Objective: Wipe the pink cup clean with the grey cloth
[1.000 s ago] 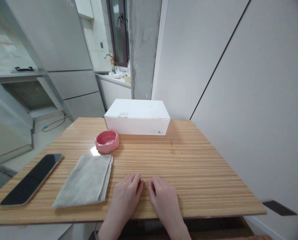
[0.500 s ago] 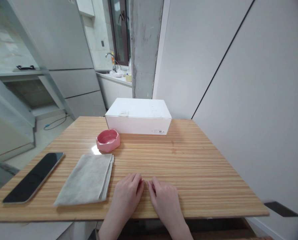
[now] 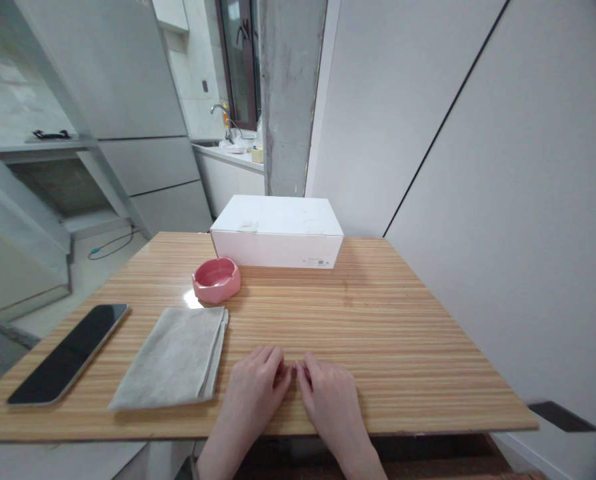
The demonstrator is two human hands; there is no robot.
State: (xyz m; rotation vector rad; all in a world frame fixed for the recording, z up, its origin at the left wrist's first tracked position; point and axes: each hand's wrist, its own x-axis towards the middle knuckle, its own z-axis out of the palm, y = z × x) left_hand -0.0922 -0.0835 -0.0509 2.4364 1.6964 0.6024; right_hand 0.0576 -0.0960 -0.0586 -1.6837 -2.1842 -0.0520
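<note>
My left hand [image 3: 256,381] rests on the wooden table near its front edge, fingers curled in and knuckles up. Beside it my right hand [image 3: 329,392] lies in the same loose fist. The thumbs almost meet between them, and I see nothing in either hand. A folded grey cloth [image 3: 173,360] is left of my left hand, apart from it. Beyond the cloth stands a pink bowl [image 3: 217,280] with a faceted rim. Farther left lies a phone [image 3: 71,353], dark screen up.
A long white box [image 3: 278,248] stands at the far side of the wooden table [image 3: 378,320], behind the bowl. A white wall [image 3: 478,200] runs along the right. At the back left are grey cabinets [image 3: 128,73] and a sink counter with a faucet [image 3: 223,120].
My left thumb has shifted slightly right, towards my right hand. The bowl, cloth, phone and box have stayed in place.
</note>
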